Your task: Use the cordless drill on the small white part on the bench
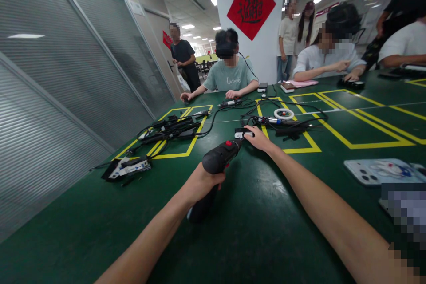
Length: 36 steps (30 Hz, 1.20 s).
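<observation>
My left hand (203, 183) is wrapped around the grip of a black cordless drill (218, 157) with a red button on top. The drill's nose points away from me, towards a small black-and-white block (238, 133). Fingers of my right hand (258, 137) are closed on the right end of that block, at the table surface. The drill tip is very close to the block; whether they touch I cannot tell. What the block is cannot be made out.
On the green table (266, 239), black cables and tools (173, 128) lie left, with a black-and-white packet (128, 168). Beyond my right hand are more cables and a white ring (284, 114). A phone (382, 171) lies right. A person (229, 73) sits opposite; others sit or stand around.
</observation>
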{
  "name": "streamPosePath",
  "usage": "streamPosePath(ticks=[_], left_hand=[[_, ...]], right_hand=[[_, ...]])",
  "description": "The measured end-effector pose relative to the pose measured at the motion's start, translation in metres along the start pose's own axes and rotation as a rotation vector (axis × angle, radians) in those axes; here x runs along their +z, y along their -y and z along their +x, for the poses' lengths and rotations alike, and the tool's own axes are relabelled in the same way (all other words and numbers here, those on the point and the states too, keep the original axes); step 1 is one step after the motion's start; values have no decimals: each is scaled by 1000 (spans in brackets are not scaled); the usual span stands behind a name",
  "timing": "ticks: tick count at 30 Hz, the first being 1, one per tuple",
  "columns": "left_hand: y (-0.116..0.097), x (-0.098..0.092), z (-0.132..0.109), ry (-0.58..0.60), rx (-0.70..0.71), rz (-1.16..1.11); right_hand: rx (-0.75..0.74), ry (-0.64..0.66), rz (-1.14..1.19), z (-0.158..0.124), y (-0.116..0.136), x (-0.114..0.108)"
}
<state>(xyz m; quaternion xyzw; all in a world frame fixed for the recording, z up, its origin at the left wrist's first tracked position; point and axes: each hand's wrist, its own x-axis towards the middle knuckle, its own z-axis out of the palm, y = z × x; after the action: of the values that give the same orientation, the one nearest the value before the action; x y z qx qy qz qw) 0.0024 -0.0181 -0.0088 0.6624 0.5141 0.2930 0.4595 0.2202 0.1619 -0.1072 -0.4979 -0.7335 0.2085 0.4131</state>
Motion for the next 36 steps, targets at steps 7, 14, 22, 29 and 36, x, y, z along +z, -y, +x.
streamPosePath(ticks=[7, 14, 22, 29, 36], left_hand=[[1, -1, 0, 24, 11, 6], [3, -1, 0, 25, 29, -30], [5, -2, 0, 34, 33, -33], [5, -1, 1, 31, 24, -22], [4, -1, 1, 36, 17, -56]], right_hand=[[-7, -7, 6, 0, -1, 1], [-10, -6, 3, 0, -1, 0], [-9, -4, 0, 0, -2, 1], [-21, 5, -17, 1, -3, 1], [-22, 8, -8, 1, -5, 1]])
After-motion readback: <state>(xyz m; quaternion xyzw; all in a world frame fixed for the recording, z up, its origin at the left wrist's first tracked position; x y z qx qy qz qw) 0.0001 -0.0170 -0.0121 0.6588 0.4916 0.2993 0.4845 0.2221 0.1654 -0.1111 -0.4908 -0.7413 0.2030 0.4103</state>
